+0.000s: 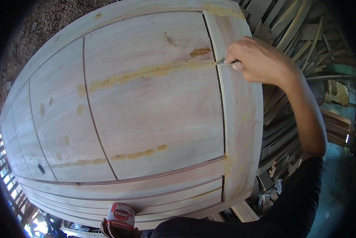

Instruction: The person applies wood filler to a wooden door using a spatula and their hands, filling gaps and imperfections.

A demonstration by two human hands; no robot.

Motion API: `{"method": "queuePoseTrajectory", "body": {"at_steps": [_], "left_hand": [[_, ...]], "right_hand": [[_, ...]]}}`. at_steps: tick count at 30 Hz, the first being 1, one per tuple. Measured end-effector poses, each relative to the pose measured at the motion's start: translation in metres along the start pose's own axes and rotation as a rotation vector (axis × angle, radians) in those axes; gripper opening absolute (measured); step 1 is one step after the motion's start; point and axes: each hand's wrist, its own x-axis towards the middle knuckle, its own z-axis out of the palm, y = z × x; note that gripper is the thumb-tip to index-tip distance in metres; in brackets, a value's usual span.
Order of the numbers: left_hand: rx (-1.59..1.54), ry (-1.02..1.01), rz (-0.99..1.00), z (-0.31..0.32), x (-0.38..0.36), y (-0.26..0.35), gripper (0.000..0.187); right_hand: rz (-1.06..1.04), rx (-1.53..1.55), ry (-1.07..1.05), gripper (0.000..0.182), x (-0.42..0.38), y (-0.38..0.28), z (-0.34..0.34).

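Observation:
My right hand is closed in a pinch around a small flat scraper, whose tip is at the dark groove along the right edge of a wooden door panel. A yellowish filler streak runs along a seam and ends near the scraper. Just left of the hand is a brown filler patch. At the bottom, my left hand wraps around a red and white can beside the door's near edge. Most of that hand is out of frame or behind the can.
A second row of filler spots crosses the lower panel. A small dark object lies at the panel's left. Piled wood strips stand beyond the right edge, and dry brown ground shows at the upper left.

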Motion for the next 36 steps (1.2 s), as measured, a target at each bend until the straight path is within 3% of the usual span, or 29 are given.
{"method": "queuePoseTrajectory", "body": {"at_steps": [2,6,9,10,14,17,19,22,23,25,29,32,35,36], "left_hand": [[-0.002,-0.010,-0.009,0.000,-0.003,0.001,0.099],[0.006,-0.011,-0.014,0.000,-0.004,-0.001,0.100],[0.011,-0.011,-0.018,0.000,-0.005,-0.002,0.100],[0.012,-0.014,-0.020,0.000,-0.006,-0.002,0.100],[0.017,-0.008,-0.017,0.000,-0.007,-0.004,0.101],[0.024,-0.008,-0.026,-0.003,-0.009,-0.003,0.101],[0.032,-0.010,-0.029,-0.004,-0.010,-0.003,0.101],[0.040,-0.025,-0.019,-0.005,-0.010,-0.005,0.101],[0.044,-0.034,-0.015,-0.007,-0.010,-0.007,0.101],[0.050,-0.046,-0.018,-0.009,-0.012,-0.008,0.102],[0.039,-0.053,-0.023,-0.005,-0.014,-0.007,0.102],[0.035,-0.052,-0.022,-0.003,-0.015,-0.009,0.102],[0.035,-0.050,-0.019,-0.002,-0.014,-0.012,0.102],[0.035,-0.051,-0.021,-0.002,-0.014,-0.013,0.103]], "right_hand": [[-0.132,0.270,0.517,0.023,-0.009,0.001,0.022],[-0.058,0.422,0.649,0.023,0.007,-0.028,0.061],[0.116,0.632,0.770,0.023,0.021,-0.052,0.091],[0.114,0.633,0.767,0.023,0.019,-0.052,0.090],[-0.013,0.421,0.328,0.009,-0.011,-0.019,0.046],[-0.088,0.261,0.376,0.010,0.002,-0.012,0.015],[-0.397,0.219,0.515,0.011,0.028,-0.008,0.017],[-0.562,0.034,0.470,0.015,0.055,-0.002,0.014],[-0.560,0.043,0.467,0.015,0.056,0.004,0.013],[-0.486,-0.225,0.486,0.018,0.053,0.019,0.009],[-0.506,-0.148,0.546,0.018,0.048,0.034,0.021],[-0.340,-0.147,0.367,0.025,0.027,0.020,0.014],[0.039,-0.034,-0.037,0.021,-0.005,-0.008,-0.014],[0.038,-0.035,-0.038,0.021,-0.014,-0.008,-0.007]]}}
